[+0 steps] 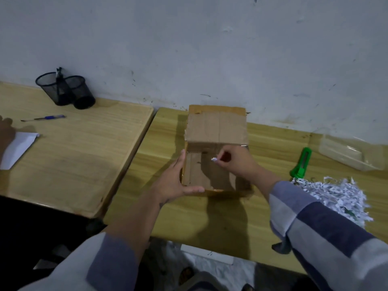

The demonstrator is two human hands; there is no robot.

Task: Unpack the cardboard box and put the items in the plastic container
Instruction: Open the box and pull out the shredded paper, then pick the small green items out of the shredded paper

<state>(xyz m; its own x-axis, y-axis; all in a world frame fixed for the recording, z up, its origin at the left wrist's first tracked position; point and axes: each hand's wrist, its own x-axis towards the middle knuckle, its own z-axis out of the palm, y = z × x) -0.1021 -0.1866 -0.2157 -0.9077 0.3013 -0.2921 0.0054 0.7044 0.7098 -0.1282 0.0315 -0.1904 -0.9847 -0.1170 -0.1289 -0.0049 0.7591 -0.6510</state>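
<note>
An open cardboard box (217, 127) stands on the wooden table, its back flap raised against the wall. My left hand (174, 181) holds the box's front left corner, thumb along the front rim and fingers up the left side. My right hand (235, 160) reaches over the box's inside and pinches a small scrap of white shredded paper (214, 159) between its fingertips. The box floor looks bare. A clear plastic container (350, 152) lies at the table's right, near the wall.
A pile of shredded paper (333, 192) lies right of my right forearm. A green box cutter (301, 162) rests between box and container. On the left table are black mesh pen holders (67, 91), a blue pen (45, 118), white paper (16, 149) and another person's hand (6, 133).
</note>
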